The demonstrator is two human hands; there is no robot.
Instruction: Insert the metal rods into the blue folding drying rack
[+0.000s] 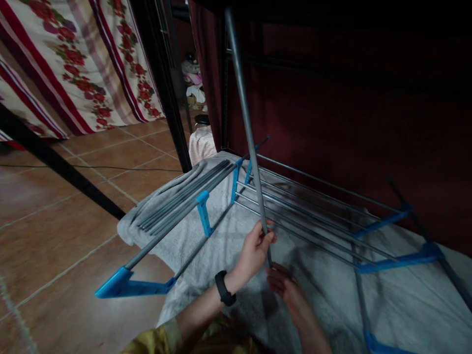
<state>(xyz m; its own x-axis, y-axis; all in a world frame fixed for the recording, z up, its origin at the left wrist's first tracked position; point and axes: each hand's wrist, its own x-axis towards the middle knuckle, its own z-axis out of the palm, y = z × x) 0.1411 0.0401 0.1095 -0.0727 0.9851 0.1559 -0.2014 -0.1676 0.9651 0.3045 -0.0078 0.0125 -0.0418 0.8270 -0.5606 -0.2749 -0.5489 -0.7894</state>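
Observation:
A long grey metal tube (246, 113) leans up and away from me, its top near the dark upper edge of the view. My left hand (259, 244), with a black band on the wrist, is closed round its lower part. Just below, the fingers of my right hand (285, 285) are curled at the tube's bottom end. Behind the tube lies a partly assembled rack frame of metal rods (313, 206) with blue plastic joints (204, 214). A blue corner piece (134, 287) sits at the frame's near left end.
Beneath everything spreads a grey blanket (228, 253). Several loose grey tubes (184, 196) lie side by side at its left. Dark posts (162, 83) stand at the left, beyond them a tiled floor (92, 196) and a floral curtain (81, 64). A dark red cloth (332, 123) hangs behind.

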